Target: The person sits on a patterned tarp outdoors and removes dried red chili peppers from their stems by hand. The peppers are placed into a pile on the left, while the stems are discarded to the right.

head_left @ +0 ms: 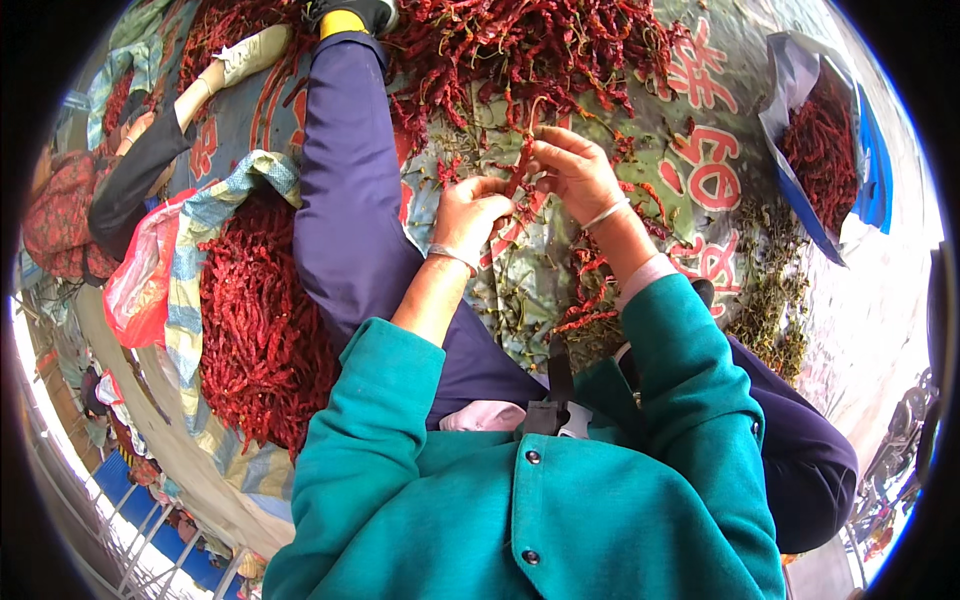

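Note:
A dried red chili pepper (521, 165) is held between my two hands, over the printed ground sheet. My left hand (472, 215) closes its fingers on the pepper's lower end. Near its upper, stem end, my right hand (574, 172) pinches with thumb and fingers. A pale thin stem pokes up above the fingertips. Ahead of my hands lies a large heap of dried red chilies (540, 50). Loose chilies (597, 285) and bits of stem are scattered on the sheet below my right wrist.
Left of my leg stands an open checked sack (185, 300) full of chilies (262, 330), with a red plastic bag (145, 275) beside it. A blue-and-white sack (790, 170) at far right holds more chilies. Stem scraps (775, 290) lie right. Another person (75, 215) sits at left.

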A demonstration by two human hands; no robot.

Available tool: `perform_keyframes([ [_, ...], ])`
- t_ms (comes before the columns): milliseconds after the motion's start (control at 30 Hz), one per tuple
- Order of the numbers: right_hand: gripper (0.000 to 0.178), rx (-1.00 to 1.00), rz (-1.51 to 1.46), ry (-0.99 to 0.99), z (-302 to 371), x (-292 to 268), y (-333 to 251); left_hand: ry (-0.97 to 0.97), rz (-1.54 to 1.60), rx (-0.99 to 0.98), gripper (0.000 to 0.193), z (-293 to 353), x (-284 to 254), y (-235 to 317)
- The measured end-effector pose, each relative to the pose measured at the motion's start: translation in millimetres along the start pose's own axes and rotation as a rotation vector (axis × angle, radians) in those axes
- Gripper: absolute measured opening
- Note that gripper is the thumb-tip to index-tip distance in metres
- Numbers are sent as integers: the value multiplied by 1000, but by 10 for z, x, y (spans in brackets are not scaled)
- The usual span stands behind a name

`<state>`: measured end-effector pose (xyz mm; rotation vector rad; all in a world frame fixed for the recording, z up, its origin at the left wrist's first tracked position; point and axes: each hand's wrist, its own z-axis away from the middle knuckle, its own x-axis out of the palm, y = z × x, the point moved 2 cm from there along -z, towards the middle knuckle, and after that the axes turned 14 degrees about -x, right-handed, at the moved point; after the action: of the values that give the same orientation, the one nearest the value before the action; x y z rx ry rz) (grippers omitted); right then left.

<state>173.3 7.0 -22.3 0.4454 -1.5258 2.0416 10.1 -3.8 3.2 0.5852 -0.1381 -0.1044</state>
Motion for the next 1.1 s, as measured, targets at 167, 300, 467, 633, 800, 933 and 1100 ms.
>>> perform_keyframes([
  [167,17,33,144,-157,-42,48,-222,-97,-40,-61,28,-56,-25,47],
  [300,11,13,254,-178,-222,175,-202,-80,-206,247,37,-173,-101,96],
  [467,18,-38,119,-135,-298,403,-166,-62,-252,533,36,0,-31,464],
  [633,9,-63,296,-119,-246,478,-79,-47,-56,212,17,-144,-245,443],
  [800,9,-682,1041,-294,-314,467,-2,-168,228,-38,15,-195,-308,361],
  [933,10,-503,811,-72,-352,535,161,-100,293,1,15,-216,-310,394],
  [1100,6,-174,404,312,-390,564,300,48,38,287,8,-190,-257,387],
])
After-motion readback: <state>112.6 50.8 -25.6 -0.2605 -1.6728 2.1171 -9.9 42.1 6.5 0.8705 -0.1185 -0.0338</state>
